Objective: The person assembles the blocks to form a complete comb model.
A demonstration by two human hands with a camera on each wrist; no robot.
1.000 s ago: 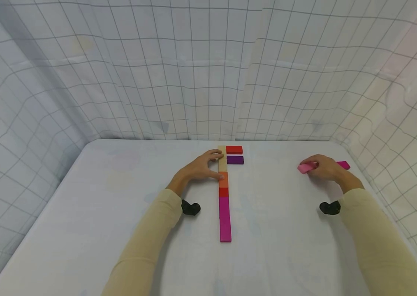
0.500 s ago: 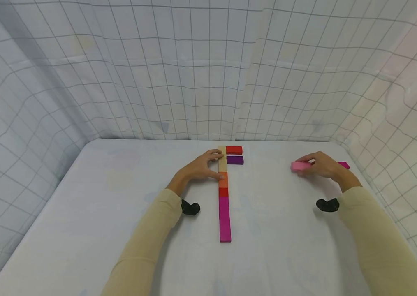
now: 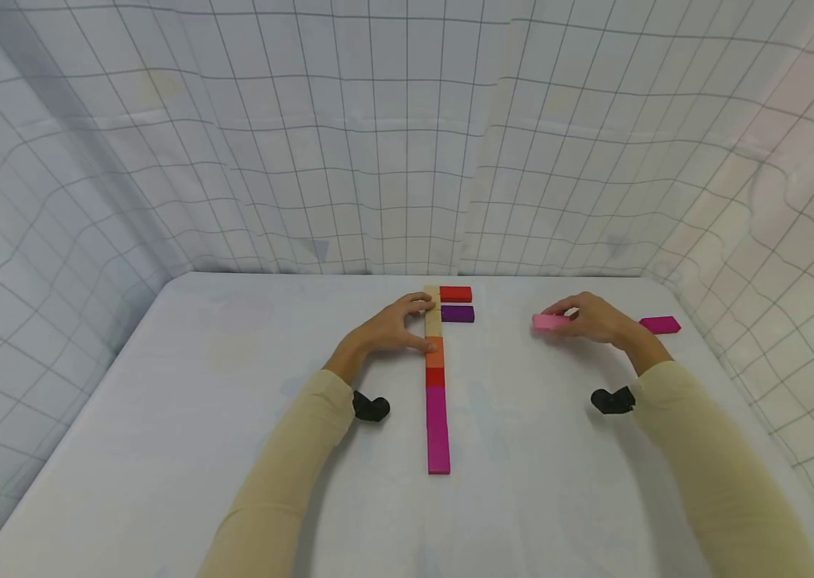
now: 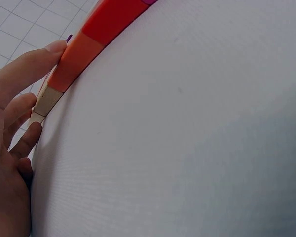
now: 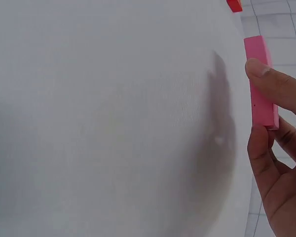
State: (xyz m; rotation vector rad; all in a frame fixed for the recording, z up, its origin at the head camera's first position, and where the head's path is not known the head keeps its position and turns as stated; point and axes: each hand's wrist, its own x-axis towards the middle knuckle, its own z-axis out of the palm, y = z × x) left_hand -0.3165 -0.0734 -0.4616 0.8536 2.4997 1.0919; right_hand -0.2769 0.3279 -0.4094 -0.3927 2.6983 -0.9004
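Observation:
A light pink block (image 3: 548, 322) is pinched between the thumb and fingers of my right hand (image 3: 591, 319), raised over the right part of the table. In the right wrist view the thumb presses the pink block's (image 5: 260, 96) broad side. My left hand (image 3: 387, 327) rests at a straight row of blocks, its thumb on the orange block (image 3: 434, 358) and its fingertips at the cream blocks (image 3: 433, 325). Below the orange block, the row continues with a red block (image 3: 435, 376) and magenta blocks (image 3: 438, 437). A red block (image 3: 456, 294) and a purple block (image 3: 458, 314) jut rightward from the row's top.
A loose magenta block (image 3: 661, 325) lies near the table's right edge, behind my right wrist. White grid-patterned sheets (image 3: 407, 160) hang at the back and both sides. A black wrist mount (image 3: 613, 400) sticks out from my right sleeve, another (image 3: 371, 407) from my left.
My right hand has moved left with the pink block, turning it level. The loose magenta block at the right is now in fuller view. My left hand stays in place.

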